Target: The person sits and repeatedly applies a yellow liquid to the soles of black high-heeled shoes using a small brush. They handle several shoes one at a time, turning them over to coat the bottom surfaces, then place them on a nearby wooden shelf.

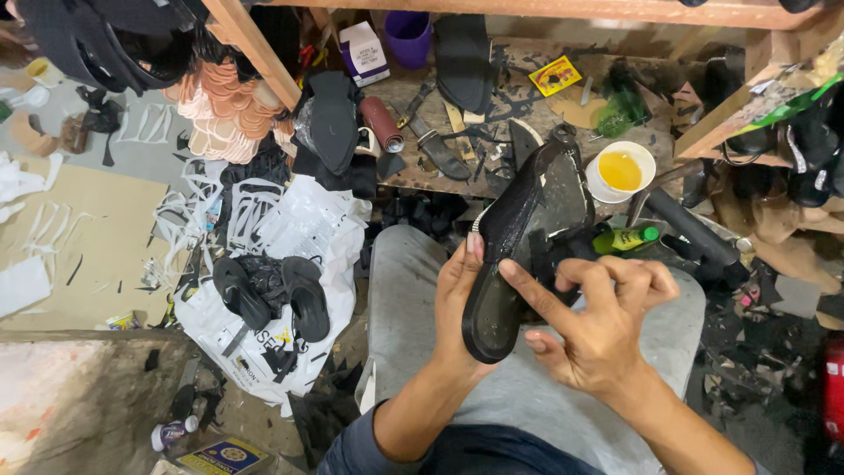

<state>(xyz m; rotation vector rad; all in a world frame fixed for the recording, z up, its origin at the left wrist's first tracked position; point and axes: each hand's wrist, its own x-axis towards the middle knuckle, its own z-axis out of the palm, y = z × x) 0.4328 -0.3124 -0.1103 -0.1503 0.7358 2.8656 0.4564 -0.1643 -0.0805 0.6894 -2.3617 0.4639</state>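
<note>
Wooden tabletop (422, 171) across the upper centre of the frame carries scraps, a knife and a white bowl of yellow glue (621, 170). At centre, the black shoe sole (519, 255) stands tilted over the lap, left hand (457, 295) wrapped around its lower edge in a firm grip. Right hand (598, 330) holds nothing, grip loose, forefinger pressed to the sole's face. Judging by this, 1 sole is mid-work, apparently at gluing; 2 black sandals (272, 295) lie at left on a white bag (290, 264).

Shoemaker's workshop: scuffed wooden workbench (413, 167) w/ black cut-out soles (334, 123), white tub of yellow glue (621, 171), stacked tan insoles (224, 114), black sandals (272, 295) on white plastic bag (308, 229), offcuts everywhere.
</note>
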